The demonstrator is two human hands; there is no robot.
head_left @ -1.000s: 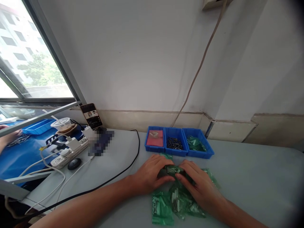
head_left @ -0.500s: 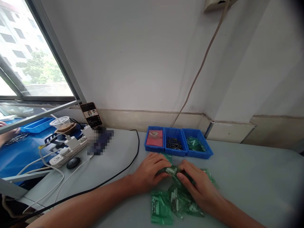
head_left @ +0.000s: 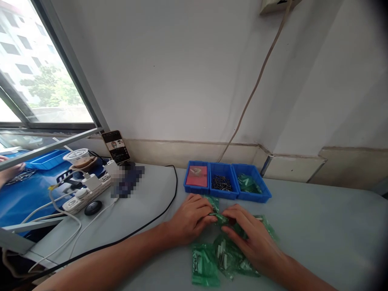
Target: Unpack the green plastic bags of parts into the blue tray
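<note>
1. Nearest us, green packets point(head_left: 206, 264) lie just this side of our right hand point(head_left: 257, 240).
2. Our left hand point(head_left: 190, 218) pinches a small green bag point(head_left: 221, 219) between thumb and fingers.
3. Our right thumb and forefinger stand apart beside that bag; whether they touch it, we can't quite tell.
4. Beyond both hands, three blue trays point(head_left: 223, 195) stand in a row.

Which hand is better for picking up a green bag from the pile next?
Probably the right hand: it is nearer the pile and looks open, while the left hand pinches a bag.
</note>
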